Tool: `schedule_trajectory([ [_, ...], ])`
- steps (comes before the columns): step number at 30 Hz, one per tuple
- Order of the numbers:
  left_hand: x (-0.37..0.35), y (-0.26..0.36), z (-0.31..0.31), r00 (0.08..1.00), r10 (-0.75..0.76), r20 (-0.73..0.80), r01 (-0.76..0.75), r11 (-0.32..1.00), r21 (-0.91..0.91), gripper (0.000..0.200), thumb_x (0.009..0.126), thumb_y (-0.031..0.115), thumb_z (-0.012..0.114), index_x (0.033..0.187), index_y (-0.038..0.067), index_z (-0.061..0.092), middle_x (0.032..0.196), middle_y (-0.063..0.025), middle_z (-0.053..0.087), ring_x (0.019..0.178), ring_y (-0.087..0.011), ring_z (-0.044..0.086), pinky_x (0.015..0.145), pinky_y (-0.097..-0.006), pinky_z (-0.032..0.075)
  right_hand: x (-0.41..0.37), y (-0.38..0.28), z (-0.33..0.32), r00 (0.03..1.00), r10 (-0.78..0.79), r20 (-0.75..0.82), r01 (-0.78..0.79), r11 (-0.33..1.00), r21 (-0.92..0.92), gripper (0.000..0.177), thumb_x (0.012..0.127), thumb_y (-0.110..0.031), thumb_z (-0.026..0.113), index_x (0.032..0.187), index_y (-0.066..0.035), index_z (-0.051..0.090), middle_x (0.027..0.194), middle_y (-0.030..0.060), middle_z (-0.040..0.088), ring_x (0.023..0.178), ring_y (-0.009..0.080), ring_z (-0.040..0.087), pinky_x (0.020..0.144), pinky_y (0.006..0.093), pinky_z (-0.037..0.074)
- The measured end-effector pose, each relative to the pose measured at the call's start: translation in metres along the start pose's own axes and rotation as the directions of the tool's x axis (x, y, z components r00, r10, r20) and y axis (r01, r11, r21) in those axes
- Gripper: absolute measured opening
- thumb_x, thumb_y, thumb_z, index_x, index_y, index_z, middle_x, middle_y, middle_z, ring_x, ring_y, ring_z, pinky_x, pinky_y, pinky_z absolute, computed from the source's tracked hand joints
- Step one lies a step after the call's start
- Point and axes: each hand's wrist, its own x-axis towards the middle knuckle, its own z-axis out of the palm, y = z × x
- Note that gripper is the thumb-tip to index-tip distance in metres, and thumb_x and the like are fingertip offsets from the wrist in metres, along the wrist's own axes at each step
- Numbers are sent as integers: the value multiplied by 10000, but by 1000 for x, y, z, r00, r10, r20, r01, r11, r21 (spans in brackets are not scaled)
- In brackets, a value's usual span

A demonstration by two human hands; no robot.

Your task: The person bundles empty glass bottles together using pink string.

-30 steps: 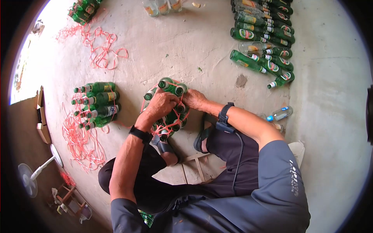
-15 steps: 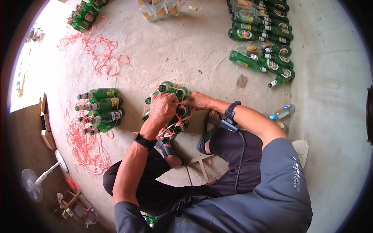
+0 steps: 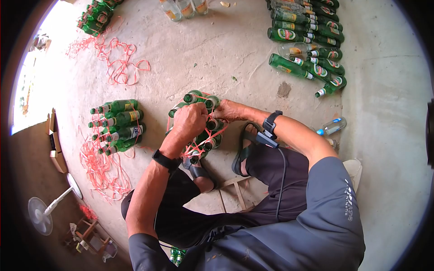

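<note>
Green glass bottles (image 3: 193, 96) stand bundled on the floor in front of me, with pink string (image 3: 199, 147) running around and between their necks. Over the left and middle of the bundle is my left hand (image 3: 191, 119), its fingers curled in, knuckles up; what it grips is hidden. My right hand (image 3: 225, 111) is at the bundle's right edge, its fingers bent and pinched by the bottle necks beside the string. I cannot make out what lies between those fingertips. The two hands are close together, and the left one hides several bottles.
Another tied bundle of bottles (image 3: 121, 119) lies left, above a tangle of pink string (image 3: 101, 169). Rows of green bottles (image 3: 289, 35) lie at upper right. Clear bottles (image 3: 185, 9) are at the top, a clear bottle (image 3: 334, 126) at right, a white fan (image 3: 40, 215) at lower left.
My left hand has turned and closed more, shifting slightly down. My right hand has moved a little up and left over the bottle necks. The view has shifted slightly.
</note>
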Motion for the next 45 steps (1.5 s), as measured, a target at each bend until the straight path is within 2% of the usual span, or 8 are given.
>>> schedule_trajectory([
  [19, -12, -8, -24, 996, -80, -31, 84, 988, 129, 115, 734, 148, 554, 763, 73, 636, 741, -186, 645, 746, -380, 631, 663, -475, 485, 13, 28, -2, 987, 113, 115, -128, 982, 139, 240, 906, -196, 531, 773, -24, 631, 560, 7, 535, 506, 88, 493, 474, 255, 410],
  [26, -23, -2, -44, 894, 398, -205, -341, 902, 264, 156, 682, 53, 595, 810, 107, 665, 874, -73, 584, 883, -275, 549, 692, -381, 447, 21, 35, 1, 997, 6, 79, -13, 997, 81, 325, 906, -310, 628, 680, -77, 622, 534, -41, 477, 502, 49, 423, 461, 227, 327],
  [32, -21, -1, 2, 806, 582, -112, -500, 769, 397, 210, 707, 166, 597, 879, 89, 689, 941, -63, 605, 981, -247, 504, 865, -470, 338, 22, 30, 1, 999, -25, -23, 23, 996, -86, 146, 854, -101, 597, 979, -62, 662, 701, 63, 620, 631, 118, 593, 544, 304, 484],
  [34, -19, 0, 7, 863, 500, -76, -441, 817, 372, 220, 720, 157, 589, 905, 90, 687, 916, -64, 620, 979, -239, 511, 854, -468, 337, 35, 48, -3, 865, -364, 346, 455, 276, -847, 182, 834, -143, 638, 1005, -84, 664, 745, 103, 651, 639, 139, 607, 582, 327, 500],
  [35, -19, 0, 9, 911, 411, -37, -373, 860, 349, 230, 734, 148, 581, 931, 90, 685, 890, -66, 634, 977, -231, 518, 844, -466, 335, 32, 52, -1, 865, -364, 346, 455, 277, -846, 182, 834, -143, 638, 1005, -84, 664, 745, 103, 651, 639, 139, 607, 582, 327, 500],
  [37, -16, -1, 9, 938, 347, -16, -328, 901, 284, 210, 746, 139, 572, 920, 91, 679, 850, -67, 639, 957, -230, 524, 838, -462, 329, 23, 42, 1, 901, -430, 49, 426, 860, -281, 97, 804, -128, 632, 772, -37, 636, 568, 39, 554, 497, 122, 545, 467, 281, 452],
  [40, -13, -4, 8, 960, 278, -13, -272, 946, 174, 173, 780, 142, 554, 909, 99, 663, 793, -59, 637, 924, -236, 533, 824, -447, 320, 23, 36, 0, 984, -175, 35, 178, 948, -265, 185, 833, -246, 638, 859, -67, 674, 710, 127, 663, 619, 148, 611, 576, 337, 499],
  [45, -10, -4, 4, 932, 359, -42, -344, 917, 200, 94, 785, 180, 579, 761, 104, 629, 724, -46, 591, 852, -241, 519, 790, -439, 310, 36, 61, 5, 956, -295, 8, 285, 916, -282, 259, 859, -251, 591, 747, -24, 648, 596, 78, 612, 560, 133, 571, 519, 315, 473],
])
